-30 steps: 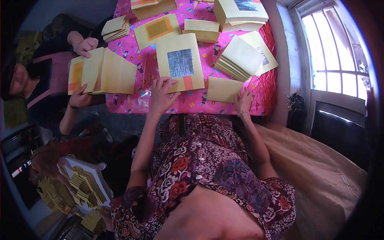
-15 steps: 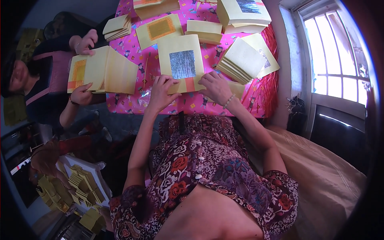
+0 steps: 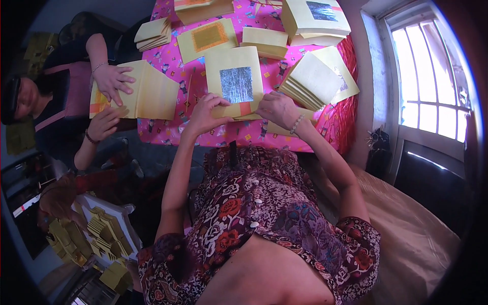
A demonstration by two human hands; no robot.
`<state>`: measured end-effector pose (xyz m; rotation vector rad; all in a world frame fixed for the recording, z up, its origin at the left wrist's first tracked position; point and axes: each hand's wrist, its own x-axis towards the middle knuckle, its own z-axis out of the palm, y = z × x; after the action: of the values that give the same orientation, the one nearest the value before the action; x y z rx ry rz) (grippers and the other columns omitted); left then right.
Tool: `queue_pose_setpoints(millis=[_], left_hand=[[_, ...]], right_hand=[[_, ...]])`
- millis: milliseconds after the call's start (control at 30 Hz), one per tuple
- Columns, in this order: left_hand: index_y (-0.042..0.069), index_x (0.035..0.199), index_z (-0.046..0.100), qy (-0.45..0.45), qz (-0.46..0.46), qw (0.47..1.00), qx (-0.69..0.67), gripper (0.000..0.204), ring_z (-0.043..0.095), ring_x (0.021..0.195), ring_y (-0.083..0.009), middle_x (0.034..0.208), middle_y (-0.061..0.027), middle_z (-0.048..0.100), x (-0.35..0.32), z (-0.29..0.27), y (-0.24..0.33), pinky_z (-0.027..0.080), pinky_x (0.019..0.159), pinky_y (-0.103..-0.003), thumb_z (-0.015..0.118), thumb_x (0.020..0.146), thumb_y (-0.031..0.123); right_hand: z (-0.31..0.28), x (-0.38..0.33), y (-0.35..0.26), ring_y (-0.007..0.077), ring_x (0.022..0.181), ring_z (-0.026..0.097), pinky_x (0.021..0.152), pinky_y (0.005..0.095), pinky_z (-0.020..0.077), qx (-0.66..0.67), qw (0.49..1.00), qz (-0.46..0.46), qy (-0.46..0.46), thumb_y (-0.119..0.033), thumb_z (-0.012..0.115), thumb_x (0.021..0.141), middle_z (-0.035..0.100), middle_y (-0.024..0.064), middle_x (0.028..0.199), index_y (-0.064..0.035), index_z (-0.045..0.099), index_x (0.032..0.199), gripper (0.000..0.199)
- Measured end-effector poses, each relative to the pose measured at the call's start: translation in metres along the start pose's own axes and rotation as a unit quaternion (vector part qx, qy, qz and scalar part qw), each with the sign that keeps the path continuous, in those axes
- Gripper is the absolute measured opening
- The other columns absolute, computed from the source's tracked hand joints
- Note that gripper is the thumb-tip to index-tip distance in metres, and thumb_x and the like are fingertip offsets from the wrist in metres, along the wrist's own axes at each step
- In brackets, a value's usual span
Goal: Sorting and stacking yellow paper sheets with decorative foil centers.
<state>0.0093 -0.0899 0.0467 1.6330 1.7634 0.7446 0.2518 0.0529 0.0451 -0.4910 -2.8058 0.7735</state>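
In front of me on the table lies a pale yellow paper sheet (image 3: 234,57) with a silver foil square and a red-orange strip near its lower edge. My left hand (image 3: 207,116) grips the sheet's lower left edge, fingers on top and thumb at the edge. At the lower right corner, my right hand (image 3: 278,110) has its fingers curled together on the paper. The near edge stands slightly up, and another yellow layer shows below it. Part of a yellow sheet (image 3: 284,130) lies beneath my right wrist.
Fanned yellow paper (image 3: 312,81) lies to the right, a thick stack (image 3: 300,20) behind it. Beyond my sheet are a folded paper (image 3: 264,40) and an orange-patterned sheet (image 3: 207,39). On the left a co-worker's hands (image 3: 113,81) press other yellow paper (image 3: 155,94). The pink tablecloth (image 3: 190,81) covers the table.
My right fingers have curled in at the lower right corner, and the sheet's near edge has lifted a little. The co-worker's raised hand has come down onto their paper.
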Motion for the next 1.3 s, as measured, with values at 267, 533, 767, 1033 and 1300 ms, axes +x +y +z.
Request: queue_pose_setpoints(millis=[267,533,767,1033,1300], left_hand=[[0.011,0.096,0.068,0.036,0.054,0.997,-0.029,0.044,0.06,0.099,-0.0269,0.098,-0.007,0.063,-0.001,0.022,-0.02,0.047,0.086,-0.039,0.085,0.065,0.037],[0.008,0.093,0.067,0.044,0.038,0.997,-0.053,0.042,0.06,0.095,-0.0255,0.095,-0.0075,0.062,-0.015,0.019,-0.018,0.048,0.083,-0.036,0.082,0.068,0.039],[0.007,0.1,0.062,0.097,0.134,0.985,0.05,0.048,0.049,0.111,-0.0329,0.119,-0.0154,0.052,-0.019,0.004,-0.019,0.042,0.095,-0.042,0.081,0.066,0.035],[0.01,0.104,0.06,0.137,0.115,0.98,0.084,0.044,0.054,0.101,-0.0306,0.106,-0.0078,0.058,-0.004,0.016,-0.035,0.045,0.086,-0.04,0.074,0.064,0.014],[0.011,0.096,0.061,0.147,0.112,0.979,0.085,0.038,0.055,0.096,-0.0329,0.096,-0.0099,0.058,0.006,0.005,-0.046,0.045,0.084,-0.042,0.076,0.06,0.016]], right_hand=[[-0.02,-0.007,-0.024,0.0304,0.09,0.058,0.08,0.0426,0.0502,-0.019,0.999,-0.016,-0.035,-0.029,0.075,0.074,0.059,0.0099,0.093,-0.007,0.064,0.093,0.03],[-0.01,0.006,-0.027,0.0288,0.089,0.057,0.074,0.0401,0.0479,-0.04,0.995,-0.089,0.021,-0.011,0.07,0.072,0.058,0.0087,0.092,-0.0071,0.062,0.086,0.016],[-0.011,0.017,-0.019,0.0324,0.081,0.06,0.073,0.0418,0.049,0.005,0.998,-0.051,0.032,-0.009,0.065,0.08,0.061,0.0135,0.085,-0.0041,0.057,0.085,0.01],[-0.025,0.011,0.001,0.0379,0.075,0.065,0.069,0.0463,0.0517,0.071,0.995,0.007,-0.072,-0.025,0.066,0.084,0.065,0.0186,0.084,-0.0022,0.057,0.093,0.026],[-0.093,0.102,-0.083,0.0377,0.097,0.062,0.084,0.0453,0.0499,0.07,0.995,-0.062,-0.046,-0.021,0.054,0.094,0.064,0.0196,0.104,-0.0127,0.046,0.137,0.045]])
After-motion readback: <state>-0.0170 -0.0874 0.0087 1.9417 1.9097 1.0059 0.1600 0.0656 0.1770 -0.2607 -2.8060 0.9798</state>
